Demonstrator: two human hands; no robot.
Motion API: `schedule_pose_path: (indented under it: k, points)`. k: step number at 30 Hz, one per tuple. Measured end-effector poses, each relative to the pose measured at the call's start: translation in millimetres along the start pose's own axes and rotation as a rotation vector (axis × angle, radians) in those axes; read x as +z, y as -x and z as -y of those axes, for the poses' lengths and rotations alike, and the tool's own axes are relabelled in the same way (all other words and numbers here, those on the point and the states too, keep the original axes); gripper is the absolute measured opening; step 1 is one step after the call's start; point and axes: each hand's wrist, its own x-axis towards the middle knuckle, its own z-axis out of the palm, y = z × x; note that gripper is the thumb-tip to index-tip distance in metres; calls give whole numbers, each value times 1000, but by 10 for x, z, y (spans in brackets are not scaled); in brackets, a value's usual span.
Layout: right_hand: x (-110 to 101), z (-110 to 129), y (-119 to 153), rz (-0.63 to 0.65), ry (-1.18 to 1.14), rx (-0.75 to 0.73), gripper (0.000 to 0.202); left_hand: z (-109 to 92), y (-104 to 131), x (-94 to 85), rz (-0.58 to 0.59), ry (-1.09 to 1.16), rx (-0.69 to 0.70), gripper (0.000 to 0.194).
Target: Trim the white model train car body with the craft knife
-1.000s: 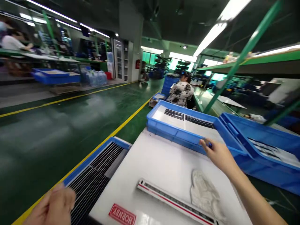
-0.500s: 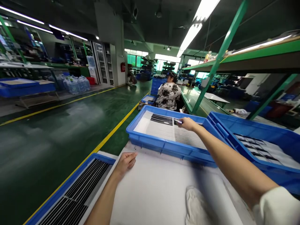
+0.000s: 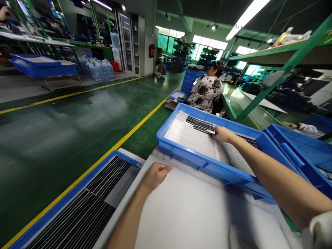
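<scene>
My right hand [image 3: 221,134] reaches into a blue tray [image 3: 197,162] and pinches a thin dark strip [image 3: 212,132] by its end. Several black strips [image 3: 198,123] lie in rows on a ribbed white liner [image 3: 181,133] in that tray. My left hand [image 3: 158,176] is closed above the left edge of the white tabletop [image 3: 181,207], its thumb and fingers pressed together; whether anything small is inside is hidden. Below it on the left, a second blue tray [image 3: 102,159] holds many black strips [image 3: 77,214] in two groups.
At the right stands another blue bin [image 3: 306,148]. A seated person [image 3: 206,90] in a patterned shirt is beyond the tray, beside stacked blue crates [image 3: 190,79]. A green frame post [image 3: 275,81] slants at the right. A grey cloth [image 3: 241,237] lies on the near tabletop.
The view has swung so that most things sit further right or lower. My right hand is still at the strips, now beside the front of the left group. My left hand remains closed.
</scene>
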Motion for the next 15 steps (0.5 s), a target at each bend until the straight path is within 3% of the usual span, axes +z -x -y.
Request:
schedule_pose_path:
  k: [15]
  points:
    - [-110, 40, -3, 111, 149, -70, 25, 53, 13, 20, -33, -21, 64, 60]
